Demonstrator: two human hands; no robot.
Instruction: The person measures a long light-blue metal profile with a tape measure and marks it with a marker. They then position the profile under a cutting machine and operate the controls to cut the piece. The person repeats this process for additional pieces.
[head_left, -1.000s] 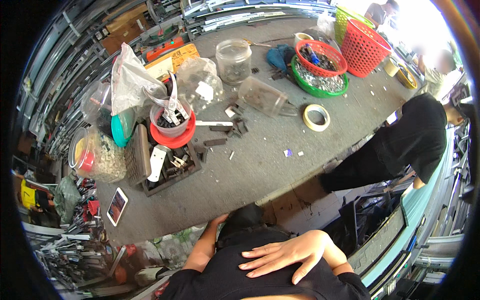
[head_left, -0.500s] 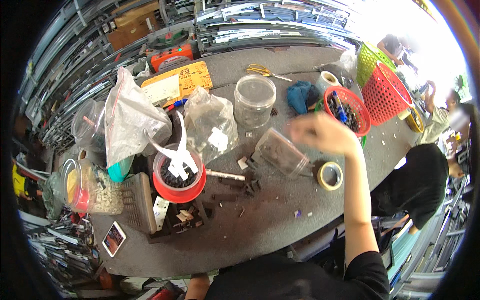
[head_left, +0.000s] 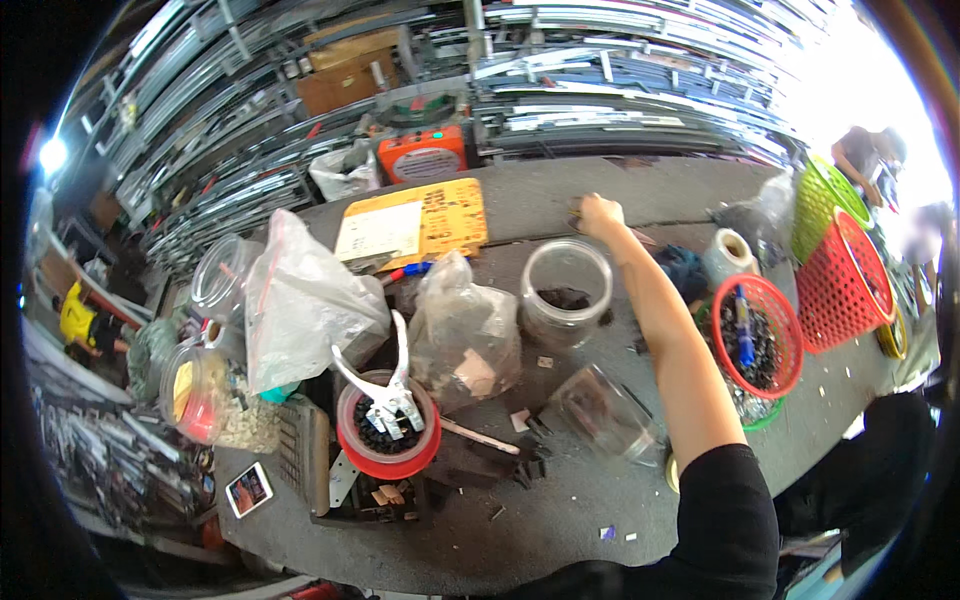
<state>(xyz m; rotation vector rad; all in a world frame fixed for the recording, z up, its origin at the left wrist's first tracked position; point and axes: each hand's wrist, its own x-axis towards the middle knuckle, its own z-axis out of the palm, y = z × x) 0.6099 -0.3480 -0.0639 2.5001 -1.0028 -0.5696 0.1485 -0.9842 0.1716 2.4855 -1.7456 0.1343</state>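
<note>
Racks of long metal profiles (head_left: 640,75) along the back wall; before them, one grey worktop (head_left: 580,475), littered with small scraps. Items listed from left to right:

– Clear jar (head_left: 215,385), tilted, with small pale pieces inside.
– White phone (head_left: 249,490), lying near the front edge.
– Clear plastic bag (head_left: 300,315), crumpled and standing high.
– Clear tub (head_left: 428,420) of black parts, set in a red dish (head_left: 392,466); white-handled pliers (head_left: 392,397) rest in it, handles up.
– Yellow envelope (head_left: 457,215), flat, with a white sheet upon it; orange case (head_left: 423,153) behind.
– Second clear bag (head_left: 465,345), slumped beside the tub.
– Open clear jar (head_left: 565,310), upright, something dark within.
– Clear container (head_left: 605,410), on its side.
– My right grip (head_left: 600,216), at the far side, fingers curled over the scissors (head_left: 645,238), which lie mostly hidden under my hand and wrist; whether I pinch them or merely touch them, I cannot tell.
– Roll of clear film (head_left: 730,258), on end.
– Shallow red basket (head_left: 785,385) of black parts, blue marker (head_left: 744,328) inside.
– Tall red basket (head_left: 843,285), leaning, a lime-green one (head_left: 822,210) just behind.
</note>
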